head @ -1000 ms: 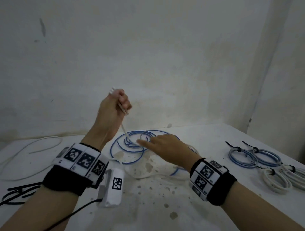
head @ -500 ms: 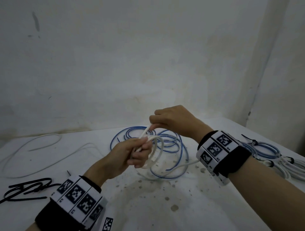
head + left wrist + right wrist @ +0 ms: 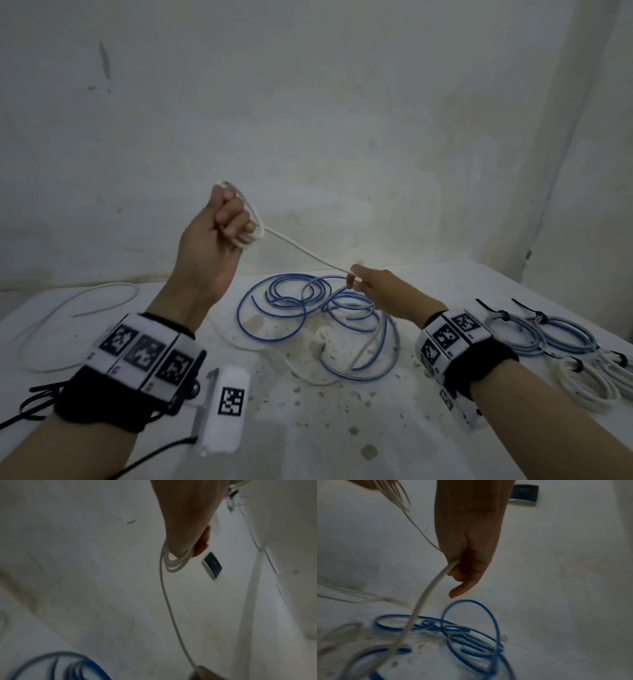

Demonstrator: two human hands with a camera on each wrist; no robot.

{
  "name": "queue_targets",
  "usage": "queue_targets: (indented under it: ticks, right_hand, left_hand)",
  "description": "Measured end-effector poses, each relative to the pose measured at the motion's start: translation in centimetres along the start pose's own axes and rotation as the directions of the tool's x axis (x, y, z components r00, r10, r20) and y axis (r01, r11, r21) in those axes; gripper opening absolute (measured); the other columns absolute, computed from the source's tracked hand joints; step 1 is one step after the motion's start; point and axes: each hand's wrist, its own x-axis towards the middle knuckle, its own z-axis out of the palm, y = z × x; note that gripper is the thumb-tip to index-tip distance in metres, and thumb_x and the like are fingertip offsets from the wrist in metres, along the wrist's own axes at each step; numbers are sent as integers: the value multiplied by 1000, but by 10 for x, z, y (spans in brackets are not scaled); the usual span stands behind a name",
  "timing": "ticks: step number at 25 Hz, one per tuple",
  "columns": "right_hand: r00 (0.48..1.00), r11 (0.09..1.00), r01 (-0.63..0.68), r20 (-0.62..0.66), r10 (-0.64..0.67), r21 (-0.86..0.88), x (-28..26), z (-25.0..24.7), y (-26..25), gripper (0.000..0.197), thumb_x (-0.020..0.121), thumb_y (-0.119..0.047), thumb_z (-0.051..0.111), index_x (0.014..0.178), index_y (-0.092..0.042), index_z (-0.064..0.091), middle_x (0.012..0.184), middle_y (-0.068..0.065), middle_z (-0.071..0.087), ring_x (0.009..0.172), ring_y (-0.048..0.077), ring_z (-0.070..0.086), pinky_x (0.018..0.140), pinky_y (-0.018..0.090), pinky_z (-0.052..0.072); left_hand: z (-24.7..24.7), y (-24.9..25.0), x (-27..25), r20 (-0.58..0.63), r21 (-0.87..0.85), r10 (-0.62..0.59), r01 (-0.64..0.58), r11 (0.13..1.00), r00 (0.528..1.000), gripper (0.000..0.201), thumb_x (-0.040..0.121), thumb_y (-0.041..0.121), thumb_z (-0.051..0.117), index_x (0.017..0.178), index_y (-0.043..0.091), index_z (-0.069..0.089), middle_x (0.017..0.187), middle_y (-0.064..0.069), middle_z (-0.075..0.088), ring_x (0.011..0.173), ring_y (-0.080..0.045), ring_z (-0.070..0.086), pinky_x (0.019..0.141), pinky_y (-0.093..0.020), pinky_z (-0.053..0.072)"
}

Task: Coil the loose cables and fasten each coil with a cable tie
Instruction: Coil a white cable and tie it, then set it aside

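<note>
My left hand (image 3: 229,219) is raised above the table, fingers curled round a few small loops of white cable (image 3: 251,236) (image 3: 173,563). From those loops the white cable (image 3: 308,257) runs taut down and right to my right hand (image 3: 356,279), which pinches it just above the table (image 3: 452,563). Below the right hand the white cable (image 3: 419,601) drops across a loose blue cable (image 3: 308,308) (image 3: 453,628) that sprawls in rings on the table. My left wrist view also shows the strand (image 3: 169,608) leaving the loops.
Tied coils lie at the right: blue ones (image 3: 548,332) and white ones (image 3: 589,380). Another loose white cable (image 3: 78,308) lies at the back left. Black cable ties (image 3: 37,401) sit at the left edge. The white table (image 3: 308,428) is stained; a wall stands close behind.
Half a second ago both hands were together near the table, wrapping a loop. Now the left hand has risen with the loops and the right has moved down along the cable, stretching it.
</note>
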Motion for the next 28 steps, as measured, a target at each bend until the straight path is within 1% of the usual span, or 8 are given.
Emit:
queue_targets:
  ticks: [3, 5, 9, 12, 16, 21, 24, 28]
  right_hand:
    - [982, 932, 139, 171, -86, -334, -2, 3, -33, 31, 96, -1, 38, 124, -13, 37, 88, 12, 56, 59, 23, 42, 57, 31, 37]
    - [943, 757, 328, 240, -230, -566, -5, 8, -60, 44, 93, 3, 39, 134, -13, 34, 84, 13, 54, 58, 24, 41, 52, 33, 34]
    - [740, 560, 619, 168, -652, -550, -9, 3, -85, 38, 62, 10, 74, 95, -5, 64, 63, 13, 57, 36, 24, 44, 38, 21, 28]
    - [794, 669, 565, 95, -601, -482, -9, -27, -95, 22, 83, -14, 66, 104, -18, 65, 87, 5, 66, 68, 24, 64, 50, 27, 38]
    - [916, 912, 401, 11, -402, -91, -4, -54, -80, 15, 92, -24, 56, 98, -18, 69, 88, -7, 69, 80, 8, 62, 70, 26, 46]
    - [945, 857, 310, -30, -327, 411, -3, -48, -71, 18, 91, -9, 56, 101, -4, 71, 67, -20, 66, 60, -8, 57, 62, 7, 41]
    - [964, 776, 266, -138, -229, 571, 3, -28, -61, 27, 97, -8, 45, 97, -17, 70, 45, -14, 49, 36, 0, 35, 42, 9, 29]
    - [997, 819, 70, -65, -40, 570, 4, 13, -29, 31, 101, -21, 37, 75, -22, 53, 56, -4, 31, 39, 3, 29, 40, 21, 35]
  left_hand:
    - [0, -11, 18, -104, 513, 205, -124, 850, 973, 30, 102, 23, 27, 75, 18, 38, 49, 12, 37, 40, -1, 30, 50, -13, 32]
    - [-1, -24, 18, -68, 713, 189, -85, 696, 980, 32, 102, 30, 27, 75, 16, 38, 55, 8, 36, 41, 1, 30, 47, -13, 28]
    - [-5, -50, -8, 3, 802, -169, 98, 589, 986, 58, 88, 66, 19, 77, 17, 46, 64, 2, 41, 48, 3, 38, 51, -13, 34]
    - [-11, -64, -32, 5, 833, -400, 217, 508, 916, 54, 91, 61, 14, 85, 22, 50, 69, 10, 53, 62, 2, 49, 66, -14, 42]
    - [-14, -66, -52, 31, 811, -523, 284, 511, 852, 50, 94, 54, 24, 75, 12, 40, 48, 13, 32, 44, -2, 24, 45, -13, 24]
    - [0, -64, -70, 167, 496, -512, 377, 782, 843, 35, 80, 46, 59, 57, 21, 50, 44, 14, 28, 39, -2, 21, 41, -13, 25]
    - [17, -52, -59, 155, 136, -355, 336, 932, 922, 33, 73, 44, 66, 53, 22, 51, 44, 13, 19, 37, -4, 14, 38, -12, 21]
    - [25, -16, -20, -54, -13, -7, 7, 1000, 999, 44, 89, 32, 36, 48, 21, 50, 36, 10, 25, 36, -6, 12, 36, -14, 21]
